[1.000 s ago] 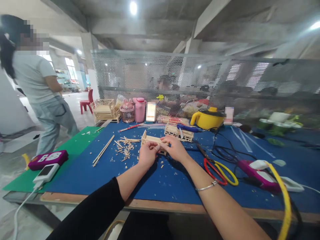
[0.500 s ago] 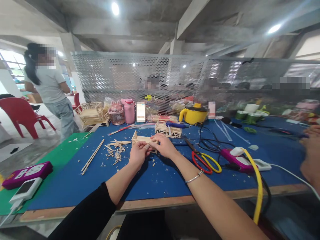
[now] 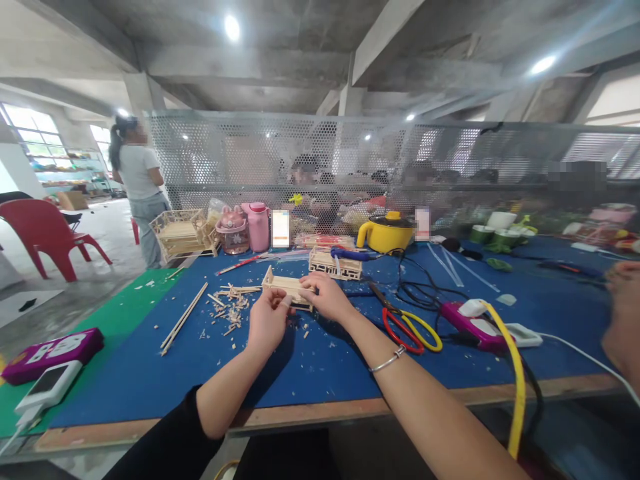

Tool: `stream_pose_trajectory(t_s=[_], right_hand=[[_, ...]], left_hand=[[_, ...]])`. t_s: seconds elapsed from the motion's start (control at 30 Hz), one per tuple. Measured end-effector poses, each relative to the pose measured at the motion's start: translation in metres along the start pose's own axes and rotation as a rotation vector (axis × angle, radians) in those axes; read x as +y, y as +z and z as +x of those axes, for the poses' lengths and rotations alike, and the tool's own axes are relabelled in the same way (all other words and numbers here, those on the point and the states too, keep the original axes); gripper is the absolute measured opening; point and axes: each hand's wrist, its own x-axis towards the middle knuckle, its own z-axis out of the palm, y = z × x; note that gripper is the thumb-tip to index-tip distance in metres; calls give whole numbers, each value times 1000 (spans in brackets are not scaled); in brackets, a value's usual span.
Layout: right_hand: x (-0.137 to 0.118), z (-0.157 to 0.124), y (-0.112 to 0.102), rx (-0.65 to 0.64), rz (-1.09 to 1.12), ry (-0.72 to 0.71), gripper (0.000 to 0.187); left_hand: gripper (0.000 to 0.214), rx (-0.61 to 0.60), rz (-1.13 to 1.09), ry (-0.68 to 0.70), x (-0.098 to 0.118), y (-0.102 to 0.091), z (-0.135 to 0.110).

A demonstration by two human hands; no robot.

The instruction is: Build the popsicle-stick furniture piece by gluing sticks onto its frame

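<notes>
A small model bench (image 3: 283, 283) built of pale wooden sticks stands on the blue mat between my two hands. My right hand (image 3: 326, 296) grips its right end, with the fingers over the top. At the front left edge, the thumb and fingers of my left hand (image 3: 269, 319) are pinched together against the model; whether a small stick is also between them is hidden. Just behind lies a second stick-built piece (image 3: 325, 263) with a blue glue gun (image 3: 353, 255) resting on it. Broken stick bits (image 3: 231, 307) are scattered left of my left hand.
Red and yellow handled scissors (image 3: 413, 331) and a purple power strip (image 3: 473, 327) with cables lie on the right. Long sticks (image 3: 185, 319) lie on the left. A yellow pot (image 3: 390, 233), a pink bottle (image 3: 258, 227) and a larger stick model (image 3: 185, 233) line the back.
My left hand has shifted slightly left and its fingers have turned on the model's front edge. My right hand has hardly moved. A person at the left has walked farther away.
</notes>
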Motion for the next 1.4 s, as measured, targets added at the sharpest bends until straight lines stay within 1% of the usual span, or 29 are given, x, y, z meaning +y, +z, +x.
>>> stream_pose_trajectory(t_s=[0.03,0.1,0.17,0.2,0.27,0.37,0.43,0.5,0.57,0.63,0.7,0.77,0.8,0.83,0.87,0.93,0.97,1.03,1.1,1.17,1.3,1.4], right_hand=[[1,0,0,1,0,-4,6],[2,-1,1,2,0,-10,6],[3,-1,1,0,1,-12,6],[3,-1,2,-1,1,-13,6],[4,0,2,-1,2,-12,6],[4,0,2,0,-1,-11,7],[4,0,2,-1,-1,-12,7],[4,0,2,-6,3,-16,6],[5,0,2,-12,8,-22,6],[6,1,1,-18,13,-30,5],[7,1,1,-25,17,-40,4],[7,1,1,-29,21,-46,3],[7,1,1,-29,22,-47,3],[6,1,0,-29,22,-48,3],[6,1,0,-30,21,-48,5],[5,1,0,-36,18,-50,7],[5,1,0,-40,14,-50,7],[5,1,0,-43,8,-44,6],[7,1,2,-41,3,-34,7],[8,0,2,-41,1,-27,9],[7,-1,1,-40,8,-22,14],[4,-1,-2,-36,21,-21,11]], left_hand=[[16,14,71,63,1,-8,-1],[22,41,187,125,2,-23,-2],[20,4,301,133,2,-33,-1],[17,-24,353,152,1,-36,0],[11,-91,451,217,-1,-34,1],[12,-187,652,296,-4,-23,1],[16,-224,767,306,-7,-17,-1],[20,-248,869,368,-8,-14,-5],[27,-258,976,439,-6,-16,-9],[31,-232,1056,490,0,-21,-10],[31,-144,1065,542,10,-26,-5],[34,-51,1060,669,23,-28,5],[39,-85,1058,746,29,-28,13],[46,-194,1070,795,35,-26,20],[49,-317,1088,799,40,-23,28],[56,-513,1120,724,46,-15,43],[58,-575,1135,686,48,-11,48],[59,-635,1165,640,49,-2,56],[57,-643,1192,634,48,3,58],[54,-622,1199,634,47,6,57],[48,-547,1182,613,42,5,52],[44,-514,1164,600,36,2,52]])
